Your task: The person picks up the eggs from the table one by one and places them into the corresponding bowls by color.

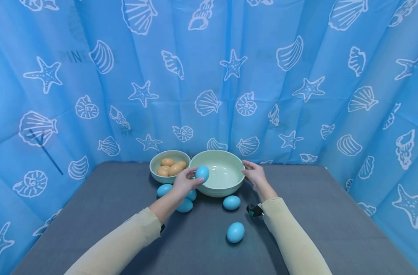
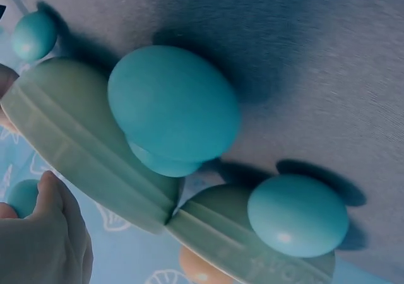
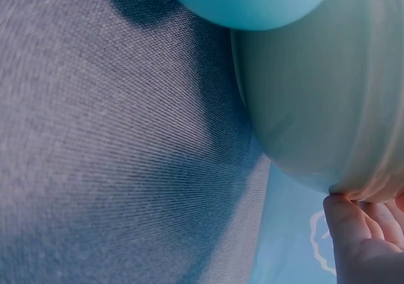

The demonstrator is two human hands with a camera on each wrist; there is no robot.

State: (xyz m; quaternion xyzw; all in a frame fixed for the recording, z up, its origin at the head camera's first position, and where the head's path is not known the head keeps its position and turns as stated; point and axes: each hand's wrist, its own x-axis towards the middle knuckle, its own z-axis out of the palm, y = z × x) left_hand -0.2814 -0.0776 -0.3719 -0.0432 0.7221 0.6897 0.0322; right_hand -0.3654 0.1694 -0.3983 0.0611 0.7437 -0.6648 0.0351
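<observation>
1. Your left hand [image 1: 183,184] is clamped on a blue egg [image 1: 202,174], thumb on the near side and fingers beyond, holding it at the large bowl's left rim, above the tabletop [image 1: 298,194].
2. Your right hand [image 1: 256,177] grips the large bowl [image 1: 215,192] at its right side, fingers bent against the rim and wall.
3. The egg should handle as light and stiff; its smooth, glossy surface may slip if you pinch near either end. You cannot tell here whether it is real or plastic, so treat it as fragile.
4. Take hold across its widest part, thumb opposing fingers, with light, even pressure.
5. The bowl looks rigid and smooth, heavier than an egg; its rim would be the surest place for your fingers.
6. Five more blue eggs lie on the tabletop: three clustered left of the large bowl, one just in front [image 1: 231,203], one nearer you [image 1: 235,232].
7. The small bowl [image 1: 160,179], left of the large one, holds brown eggs [image 1: 176,168].
</observation>
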